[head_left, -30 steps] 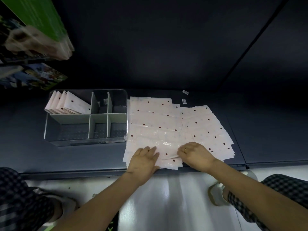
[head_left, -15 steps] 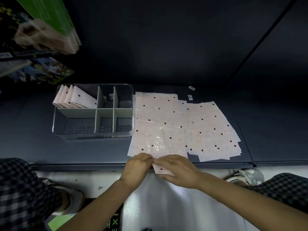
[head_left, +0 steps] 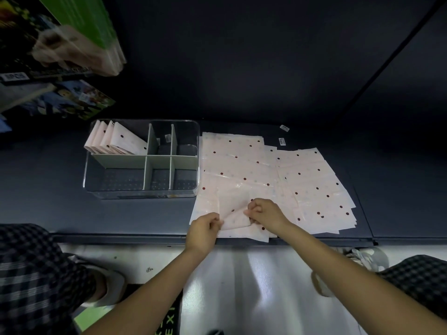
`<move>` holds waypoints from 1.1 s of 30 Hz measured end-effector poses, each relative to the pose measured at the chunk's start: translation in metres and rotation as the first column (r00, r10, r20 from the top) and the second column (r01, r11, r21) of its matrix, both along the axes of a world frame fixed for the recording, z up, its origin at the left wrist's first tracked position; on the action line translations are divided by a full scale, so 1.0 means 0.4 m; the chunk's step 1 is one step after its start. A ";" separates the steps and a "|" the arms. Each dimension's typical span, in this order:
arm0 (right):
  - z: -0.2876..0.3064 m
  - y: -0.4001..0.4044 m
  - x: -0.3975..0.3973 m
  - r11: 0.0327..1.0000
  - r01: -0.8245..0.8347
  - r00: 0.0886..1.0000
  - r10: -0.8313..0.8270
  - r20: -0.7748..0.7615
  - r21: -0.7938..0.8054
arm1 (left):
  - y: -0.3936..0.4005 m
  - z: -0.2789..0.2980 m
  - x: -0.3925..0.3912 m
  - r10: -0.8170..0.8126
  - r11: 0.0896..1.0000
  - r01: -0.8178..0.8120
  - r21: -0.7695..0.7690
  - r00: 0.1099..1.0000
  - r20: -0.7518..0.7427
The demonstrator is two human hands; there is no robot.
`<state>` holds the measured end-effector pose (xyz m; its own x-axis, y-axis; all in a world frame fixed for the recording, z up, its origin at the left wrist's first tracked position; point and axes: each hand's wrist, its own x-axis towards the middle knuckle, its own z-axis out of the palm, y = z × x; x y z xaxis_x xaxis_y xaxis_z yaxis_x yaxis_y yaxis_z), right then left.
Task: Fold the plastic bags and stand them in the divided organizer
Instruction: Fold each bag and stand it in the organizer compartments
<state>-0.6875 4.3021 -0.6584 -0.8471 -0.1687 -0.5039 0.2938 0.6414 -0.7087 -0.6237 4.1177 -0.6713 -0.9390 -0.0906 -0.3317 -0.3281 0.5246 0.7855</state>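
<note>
Both hands, left (head_left: 204, 228) and right (head_left: 266, 213), now pinch one bag (head_left: 235, 217) lifted off the stack (head_left: 242, 170) at the shelf's (head_left: 48, 209) front edge, starting its fold; four folded ones (head_left: 116, 141) stand in the organizer's (head_left: 141, 192) far-left compartment.

The plastic bags (head_left: 244, 165) spread on the right were pale pink with dark red and faint blue dots. The folded bags (head_left: 118, 140) at far left carried the same pattern. The organizer (head_left: 145, 192) was clear with pale grey-green dividers (head_left: 147, 159). The counter (head_left: 48, 189) was dark blue-grey. Both trouser legs (head_left: 36, 274) were checked black and grey.
</note>
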 end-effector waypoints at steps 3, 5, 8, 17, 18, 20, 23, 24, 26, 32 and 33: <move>-0.008 -0.018 -0.014 0.996 0.050 0.998 -0.052 0.018 0.070 | 0.012 0.011 -0.004 0.111 0.992 -0.113 0.062 0.993 0.044; -0.008 -0.025 -0.020 0.992 0.074 0.996 -0.079 0.041 0.098 | 0.019 0.016 0.002 0.133 0.990 -0.133 0.054 0.991 -0.001; -0.009 -0.030 -0.025 0.989 0.100 0.993 -0.106 0.058 0.109 | 0.018 0.019 0.030 0.003 0.987 -0.041 -0.158 0.973 -0.232; 0.003 -0.044 -0.018 0.976 0.118 0.991 -0.128 0.042 0.180 | 0.005 -0.048 0.070 -0.718 0.462 0.546 -0.698 0.693 0.066; 0.007 -0.050 -0.012 0.964 0.111 0.993 -0.099 -0.059 0.242 | 0.001 -0.049 0.068 -0.728 0.445 0.554 -0.704 0.681 0.076; 0.014 -0.065 0.003 0.957 0.143 0.950 -0.061 -0.307 0.253 | -0.004 -0.052 0.063 -0.735 0.425 0.560 -0.711 0.672 0.090; 0.029 -0.103 0.009 0.987 0.155 0.940 -0.163 -0.298 -0.051 | -0.007 -0.052 0.057 -0.733 0.420 0.565 -0.710 0.673 0.102; 0.034 -0.116 0.008 0.977 0.137 0.967 -0.167 -0.192 -0.163 | -0.008 -0.052 0.057 -0.730 0.423 0.568 -0.705 0.675 0.105; 0.035 -0.133 0.002 0.951 0.111 0.993 -0.116 -0.002 -0.289 | -0.009 -0.052 0.057 -0.723 0.432 0.573 -0.696 0.682 0.112; 0.021 -0.106 -0.041 0.880 0.338 0.924 -0.378 -0.061 -0.333 | -0.010 -0.050 0.060 -0.713 0.454 0.563 -0.690 0.695 0.098; 0.021 -0.095 -0.039 0.913 0.294 0.925 -0.347 -0.158 -0.284 | -0.011 -0.052 0.060 -0.712 0.462 0.561 -0.687 0.697 0.090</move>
